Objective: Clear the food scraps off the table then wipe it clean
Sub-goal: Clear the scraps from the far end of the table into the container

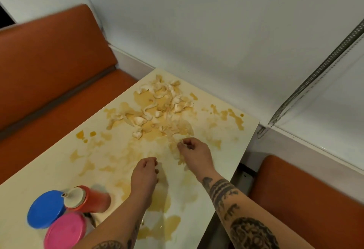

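I work at a restaurant booth: two orange padded benches (49, 71) face across a cream table (39, 178), which carries a red sauce bottle (92, 199).

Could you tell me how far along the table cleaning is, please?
Nothing looks finished. In hand: the right hand pinches a piece at the near edge of the food scraps, heaped on the table. Remaining: the heap, then wiping the yellow smears; no cloth shows.
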{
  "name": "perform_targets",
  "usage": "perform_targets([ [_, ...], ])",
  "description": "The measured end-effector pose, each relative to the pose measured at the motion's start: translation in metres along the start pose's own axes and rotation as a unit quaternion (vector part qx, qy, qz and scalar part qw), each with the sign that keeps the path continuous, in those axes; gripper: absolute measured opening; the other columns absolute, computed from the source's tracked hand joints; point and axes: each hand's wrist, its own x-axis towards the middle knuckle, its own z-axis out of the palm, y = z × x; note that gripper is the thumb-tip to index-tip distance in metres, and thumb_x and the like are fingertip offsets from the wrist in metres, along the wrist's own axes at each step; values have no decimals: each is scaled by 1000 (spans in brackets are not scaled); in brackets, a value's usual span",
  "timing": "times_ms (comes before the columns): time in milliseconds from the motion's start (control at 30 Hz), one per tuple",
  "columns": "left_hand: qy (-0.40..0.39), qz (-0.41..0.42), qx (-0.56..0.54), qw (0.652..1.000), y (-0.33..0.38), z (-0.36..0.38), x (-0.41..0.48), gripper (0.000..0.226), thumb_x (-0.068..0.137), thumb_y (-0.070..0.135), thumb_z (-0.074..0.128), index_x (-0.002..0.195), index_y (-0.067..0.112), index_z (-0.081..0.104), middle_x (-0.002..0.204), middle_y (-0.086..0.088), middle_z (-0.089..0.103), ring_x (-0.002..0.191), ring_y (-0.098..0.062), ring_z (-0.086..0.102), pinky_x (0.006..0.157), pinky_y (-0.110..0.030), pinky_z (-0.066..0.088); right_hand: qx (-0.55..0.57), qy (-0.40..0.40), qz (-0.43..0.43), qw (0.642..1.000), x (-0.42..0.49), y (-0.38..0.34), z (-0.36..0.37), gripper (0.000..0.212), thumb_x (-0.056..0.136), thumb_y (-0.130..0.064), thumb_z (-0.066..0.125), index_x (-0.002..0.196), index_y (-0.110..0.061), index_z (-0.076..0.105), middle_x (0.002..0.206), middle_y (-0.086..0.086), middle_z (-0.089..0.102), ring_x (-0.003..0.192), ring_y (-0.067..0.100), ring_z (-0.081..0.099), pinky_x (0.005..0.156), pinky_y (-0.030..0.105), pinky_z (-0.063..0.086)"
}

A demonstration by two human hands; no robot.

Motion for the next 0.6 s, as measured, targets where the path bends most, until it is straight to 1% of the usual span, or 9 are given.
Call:
perform_targets([
  [67,1,12,-25,1000,10,7,-6,20,105,29,46,107,20,64,107,-2,65,97,-26,63,78,-43,54,101,35,24,994,-1,-17,-11,12,92,-33,72,98,-23,74,87,-2,74,73,14,66,66,30,56],
  [133,-4,18,-38,999,19,14,-12,21,105,33,45,110,20,62,109,-2,64,97,-26,62,79,-44,53,126,37,24,991,-1,-33,-22,14,92,-32,72,98,-19,76,88,-1,75,77,14,67,70,29,55],
  [200,-17,17,-51,998,27,18,-16,23,105,33,45,111,19,62,112,-2,63,100,-25,62,82,-44,53,127,9,25,992,-3,-48,-33,15,95,-30,69,89,-18,74,86,-5,72,80,12,64,71,27,51],
  [267,-35,13,-65,997,36,22,-18,24,104,34,47,110,18,63,116,-2,64,105,-24,62,87,-45,53,158,-23,50,986,-6,-59,-42,16,97,-29,66,85,-20,70,83,-7,66,77,11,60,69,27,47],
  [333,-56,11,-83,995,44,25,-19,27,104,36,47,114,17,62,119,0,64,109,-22,62,92,-46,52,198,-53,76,976,-8,-65,-47,15,99,-26,63,86,-20,67,79,-6,65,69,10,59,66,29,45],
  [400,-89,5,-101,991,51,29,-21,31,105,41,45,119,19,61,121,2,65,112,-20,61,96,-45,50,215,-77,78,970,-10,-67,-47,17,101,-22,60,85,-18,64,70,-8,64,60,7,58,63,29,45],
  [500,-141,-35,-165,976,59,34,-22,36,104,49,44,125,26,61,121,0,68,112,-23,64,96,-45,51,254,-95,85,959,-15,-74,-45,19,104,-22,54,89,-15,63,66,-7,64,58,8,57,62,29,45],
  [567,-168,-84,-242,952,63,35,-24,37,104,49,46,123,22,64,116,-6,71,104,-26,66,92,-44,52,252,-111,82,958,-20,-77,-40,20,106,-19,52,90,-13,63,64,-6,65,53,7,58,61,29,46],
  [600,-182,-102,-281,937,65,35,-25,39,105,48,46,121,18,65,113,-10,73,101,-28,66,91,-45,52,220,-110,69,967,-21,-75,-37,18,105,-19,54,90,-12,64,68,-3,67,56,8,60,61,30,49],
])
